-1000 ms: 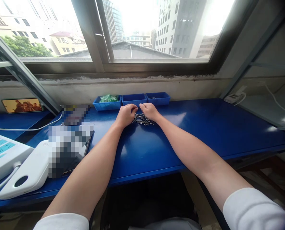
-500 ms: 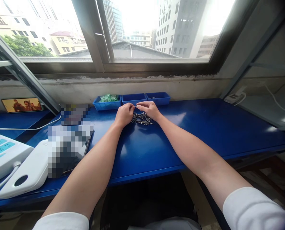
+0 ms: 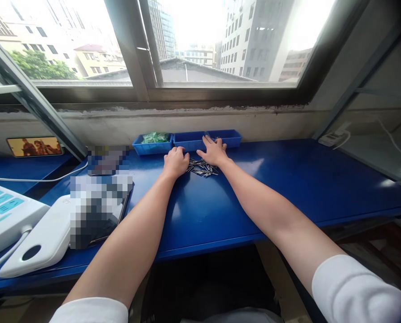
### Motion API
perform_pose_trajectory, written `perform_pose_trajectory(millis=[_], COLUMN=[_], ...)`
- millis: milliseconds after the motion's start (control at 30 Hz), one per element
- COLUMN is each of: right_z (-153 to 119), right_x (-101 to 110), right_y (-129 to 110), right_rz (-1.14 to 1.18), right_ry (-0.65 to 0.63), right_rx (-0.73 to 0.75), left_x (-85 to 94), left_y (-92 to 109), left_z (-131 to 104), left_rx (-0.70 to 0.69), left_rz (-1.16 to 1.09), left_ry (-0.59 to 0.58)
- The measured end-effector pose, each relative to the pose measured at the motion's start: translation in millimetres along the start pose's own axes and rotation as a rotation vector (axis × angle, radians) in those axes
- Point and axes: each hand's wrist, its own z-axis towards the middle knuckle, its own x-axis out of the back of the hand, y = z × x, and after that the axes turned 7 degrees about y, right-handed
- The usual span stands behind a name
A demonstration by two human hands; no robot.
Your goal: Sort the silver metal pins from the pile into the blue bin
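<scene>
A loose pile of thin metal pins [image 3: 203, 168] lies on the blue table, between and just below my hands. My left hand [image 3: 176, 161] is at the pile's left edge with its fingers curled together; anything between them is too small to make out. My right hand [image 3: 213, 151] reaches over the front of the right blue bin [image 3: 234, 139], its fingers spread. The middle blue bin [image 3: 188, 141] stands behind my hands. Green plastic packets [image 3: 155, 137] fill the left blue bin [image 3: 143, 148].
A power strip [image 3: 10, 215] and a white power bank [image 3: 38, 242] lie at the left, beside a pixelated area. A phone showing a picture [image 3: 35, 146] leans at the far left. A white adapter [image 3: 333, 137] with a cable is at the right, under the window.
My right hand has moved away from my left hand, up and to the right toward the right bin, and its fingers have spread. My left hand stays near the pile.
</scene>
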Motion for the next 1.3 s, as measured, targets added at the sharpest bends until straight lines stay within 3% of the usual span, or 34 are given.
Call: perform_pose_trajectory(millis=[133,333,633,1300], right_z=[0,-10,-15,-13], right_x=[-3,2,-4,-6], right_y=[2,0,-2,-2], right_rz=[-0.002,0.092,0.057,0.266], right_ry=[-0.015,0.159,-0.106,-0.110], right_rx=[0.007,0.048,0.115,0.139], left_x=[-0.9,1.7,-3.6,0.3], left_y=[-1,-3,-7,-5], left_z=[0,2,1,-1], left_rx=[-0.023,-0.047,-0.136,-0.168], left_rz=[0.002,0.009,0.039,0.028], left_ry=[-0.014,-0.072,-0.199,-0.214])
